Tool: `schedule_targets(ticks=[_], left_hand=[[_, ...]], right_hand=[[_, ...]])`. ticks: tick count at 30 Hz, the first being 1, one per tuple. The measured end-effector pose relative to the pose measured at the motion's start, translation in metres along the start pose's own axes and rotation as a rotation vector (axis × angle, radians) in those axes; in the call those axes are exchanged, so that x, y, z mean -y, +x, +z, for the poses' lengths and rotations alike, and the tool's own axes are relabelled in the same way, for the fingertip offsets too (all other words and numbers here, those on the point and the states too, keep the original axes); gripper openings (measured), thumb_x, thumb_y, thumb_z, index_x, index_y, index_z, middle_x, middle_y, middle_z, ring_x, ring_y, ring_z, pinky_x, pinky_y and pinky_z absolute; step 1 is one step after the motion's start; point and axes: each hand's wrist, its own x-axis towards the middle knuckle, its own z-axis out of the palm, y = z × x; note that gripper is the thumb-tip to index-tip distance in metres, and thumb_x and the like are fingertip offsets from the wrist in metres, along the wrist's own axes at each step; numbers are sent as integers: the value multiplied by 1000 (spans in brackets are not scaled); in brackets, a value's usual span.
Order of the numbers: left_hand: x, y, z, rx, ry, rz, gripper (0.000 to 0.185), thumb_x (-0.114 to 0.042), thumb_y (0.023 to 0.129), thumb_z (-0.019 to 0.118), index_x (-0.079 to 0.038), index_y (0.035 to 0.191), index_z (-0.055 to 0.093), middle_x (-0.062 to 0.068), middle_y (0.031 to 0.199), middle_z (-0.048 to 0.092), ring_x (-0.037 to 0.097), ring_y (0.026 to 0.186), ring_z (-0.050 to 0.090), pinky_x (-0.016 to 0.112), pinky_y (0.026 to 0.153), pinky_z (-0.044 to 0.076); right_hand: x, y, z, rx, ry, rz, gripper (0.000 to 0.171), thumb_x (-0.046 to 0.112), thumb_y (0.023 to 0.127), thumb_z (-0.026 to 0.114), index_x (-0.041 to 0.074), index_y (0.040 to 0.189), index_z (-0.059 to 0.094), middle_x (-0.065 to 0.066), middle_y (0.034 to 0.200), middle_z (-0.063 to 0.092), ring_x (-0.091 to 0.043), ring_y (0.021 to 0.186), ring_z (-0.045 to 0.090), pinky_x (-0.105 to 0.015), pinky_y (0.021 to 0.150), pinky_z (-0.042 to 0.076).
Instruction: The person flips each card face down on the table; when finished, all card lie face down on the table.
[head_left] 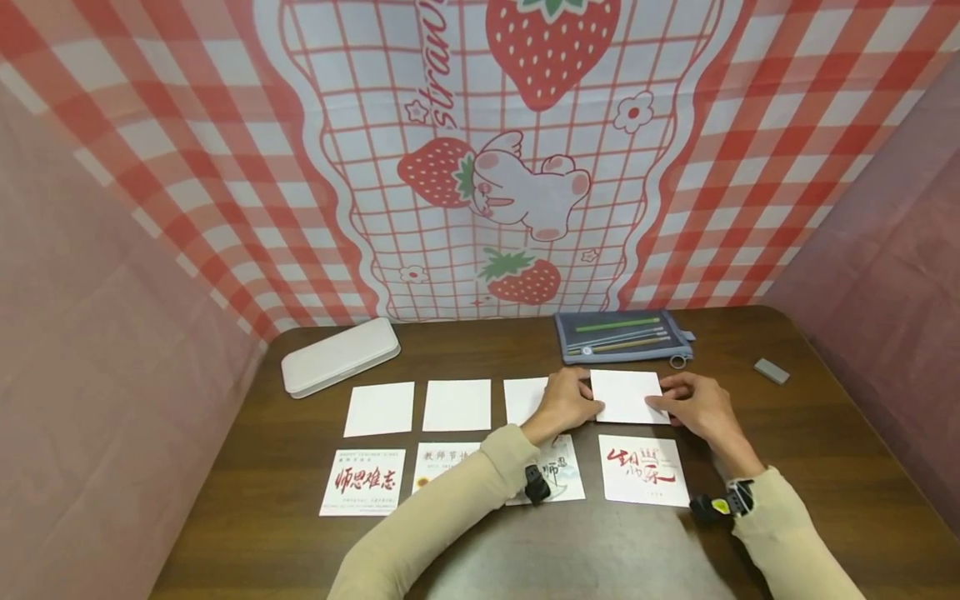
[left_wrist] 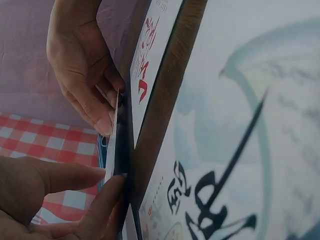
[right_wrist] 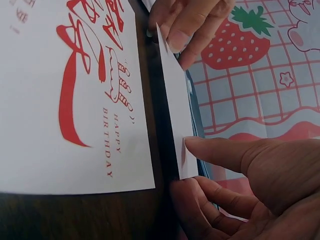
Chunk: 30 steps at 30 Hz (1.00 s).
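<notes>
Left hand [head_left: 567,403] pinches the left edge of a blank white square paper card [head_left: 628,395], thumb on top, fingers curled under; right hand [head_left: 696,406] pinches the right edge the same way. The card sits at the right end of the back row, just off the dark brown wooden table [head_left: 825,467], edge lifted in both wrist views [left_wrist: 111,150] [right_wrist: 176,110].

Directly in front of it: white card with red brush lettering and "HAPPY BIRTHDAY" [head_left: 643,469]. The left forearm lies over a card with black calligraphy [head_left: 561,477].

Rest of back row, to the left: three more blank white cards [head_left: 380,408] [head_left: 457,404] [head_left: 524,398], the nearest partly under the left hand. Front row far left: card with red characters [head_left: 363,482], then one with grey text [head_left: 442,462], half hidden by the sleeve.

Behind the held card: blue-grey zip pencil pouch with pens showing [head_left: 622,335]. Back left: white oblong case [head_left: 340,356], shut. Far right: small grey eraser-like block [head_left: 771,371]. Red check strawberry cloth [head_left: 525,150] hangs behind.
</notes>
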Motion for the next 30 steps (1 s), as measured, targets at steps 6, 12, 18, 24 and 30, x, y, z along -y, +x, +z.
schedule_targets(ticks=[6,12,18,24,30], left_hand=[[0,-2,-1,10,-34,-9,55,-9,86,80,9,135,62,16,90,81,17,59,75,16,67,59],[-1,-8,-12,50,-99,-12,52,-12,92,78,8,138,61,19,99,80,18,63,77,20,53,58],[1,-22,-39,65,-106,16,50,-18,93,78,3,136,64,19,109,76,19,71,78,19,60,59],[17,-42,-73,63,-95,43,49,-24,94,78,0,135,66,17,111,76,23,81,79,21,62,59],[36,-67,-111,15,-27,72,42,-25,97,74,1,130,69,16,105,77,23,82,77,22,63,59]], right_hand=[[0,-1,-2,17,14,27,56,31,93,79,-8,129,61,-23,104,71,-13,70,70,-29,63,61],[-1,-2,-7,3,2,31,54,35,96,75,-7,127,63,-27,108,71,-13,69,70,-28,62,61],[8,-7,-6,2,-16,-34,51,36,98,72,-6,125,65,-28,110,72,-15,69,69,-28,60,60],[29,-14,5,44,6,-174,44,31,99,72,-4,124,67,-26,106,75,-18,72,74,-29,61,61],[54,-20,28,123,72,-293,36,23,98,74,-4,121,69,-26,107,73,-23,73,75,-33,60,64]])
